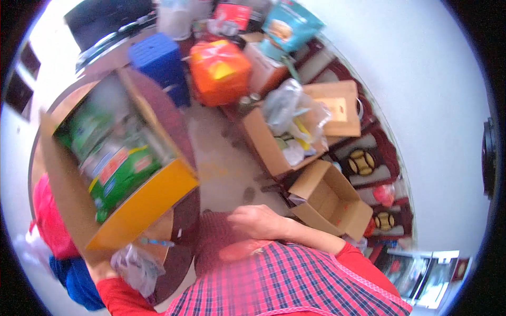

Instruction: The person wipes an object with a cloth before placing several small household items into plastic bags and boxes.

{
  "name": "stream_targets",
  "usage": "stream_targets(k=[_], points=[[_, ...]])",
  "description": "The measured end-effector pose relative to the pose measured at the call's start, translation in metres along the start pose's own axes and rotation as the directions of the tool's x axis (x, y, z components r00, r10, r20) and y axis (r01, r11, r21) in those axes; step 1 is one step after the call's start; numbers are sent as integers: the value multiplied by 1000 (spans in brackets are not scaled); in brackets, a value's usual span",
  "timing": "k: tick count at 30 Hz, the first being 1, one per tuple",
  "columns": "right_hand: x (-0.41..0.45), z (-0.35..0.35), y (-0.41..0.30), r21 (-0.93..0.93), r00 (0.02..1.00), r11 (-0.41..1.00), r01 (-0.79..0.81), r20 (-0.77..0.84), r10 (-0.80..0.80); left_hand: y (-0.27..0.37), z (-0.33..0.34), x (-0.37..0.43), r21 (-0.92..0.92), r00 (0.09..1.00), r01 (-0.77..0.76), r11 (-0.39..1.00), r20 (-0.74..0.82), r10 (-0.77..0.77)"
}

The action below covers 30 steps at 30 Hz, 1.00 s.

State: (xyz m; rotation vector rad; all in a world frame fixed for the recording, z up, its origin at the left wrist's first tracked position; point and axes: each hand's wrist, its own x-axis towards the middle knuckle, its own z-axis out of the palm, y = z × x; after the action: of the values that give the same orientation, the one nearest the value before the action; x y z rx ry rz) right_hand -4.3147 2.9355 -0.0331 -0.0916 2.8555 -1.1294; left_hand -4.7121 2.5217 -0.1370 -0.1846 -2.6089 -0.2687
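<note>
My left hand [101, 270] shows only in part at the lower left, by the near corner of an open cardboard box [146, 203]; its fingers are hidden under or behind the box. Green plastic packets [122, 170] fill the box, which lies tilted over a round table. A crumpled clear plastic bag [136, 268] is beside that wrist. My right hand [257, 222] hovers before the checked apron [276, 276], fingers curled and blurred, and nothing shows in it.
An open carton of plastic bags [263, 142] and an emptied-looking carton [332, 201] rest on a patterned sofa to the right. A blue plastic container [156, 59], an orange bag [219, 73] and a teal pouch [292, 25] stand ahead. Pink cloth [53, 217] lies far left.
</note>
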Motion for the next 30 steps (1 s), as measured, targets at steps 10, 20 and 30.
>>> stream_targets(k=[10, 20, 30], points=[[-91, -60, 143, -95, 823, 889, -447, -433, 367, 136, -145, -96, -89, 992, 46, 995, -112, -56], [-71, -111, 332, -512, 820, 667, -541, -499, 281, 508, -148, -138, -734, 729, -41, 678, 442, 522], [-127, -126, 361, -254, 783, 763, -594, -403, 474, 734, -26, -165, -782, 611, 471, 409, 623, 488]])
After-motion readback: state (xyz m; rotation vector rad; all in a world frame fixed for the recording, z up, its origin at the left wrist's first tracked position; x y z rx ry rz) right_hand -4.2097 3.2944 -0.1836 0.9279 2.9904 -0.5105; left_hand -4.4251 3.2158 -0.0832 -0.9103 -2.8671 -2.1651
